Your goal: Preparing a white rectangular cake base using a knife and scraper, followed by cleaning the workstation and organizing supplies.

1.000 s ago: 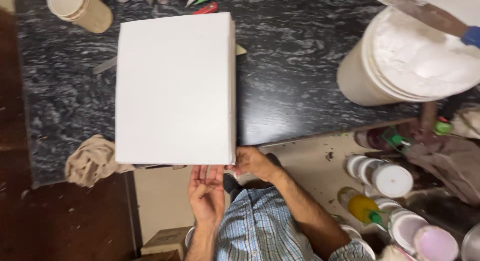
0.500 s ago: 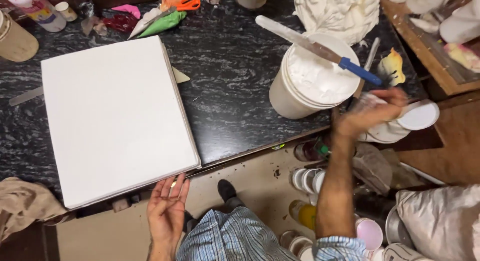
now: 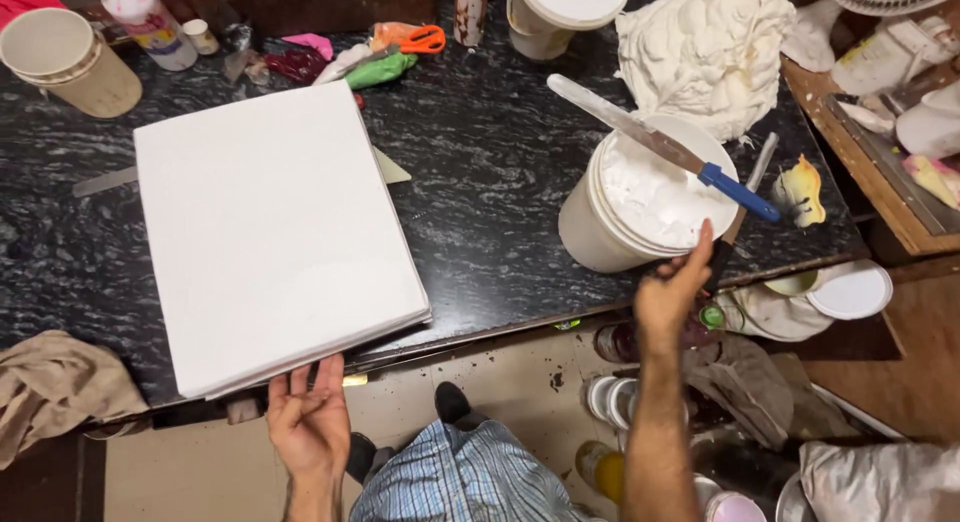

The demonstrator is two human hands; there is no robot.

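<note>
1. A blank white canvas (image 3: 275,232) lies flat on the left half of the dark marbled table (image 3: 490,182), its near corner jutting over the table's front edge.
2. The left hand (image 3: 308,422) sits palm-up under that overhanging edge, fingers (image 3: 300,382) released and just touching its underside.
3. The right hand (image 3: 672,294) reaches to the rim of a white bucket (image 3: 640,207) of white paste near the table's front right edge, fingers spread and gripping nothing.
4. A blue-handled palette knife (image 3: 665,147) rests across the bucket's top.
5. Orange-handled scissors (image 3: 420,39) lie near the table's far edge
</note>
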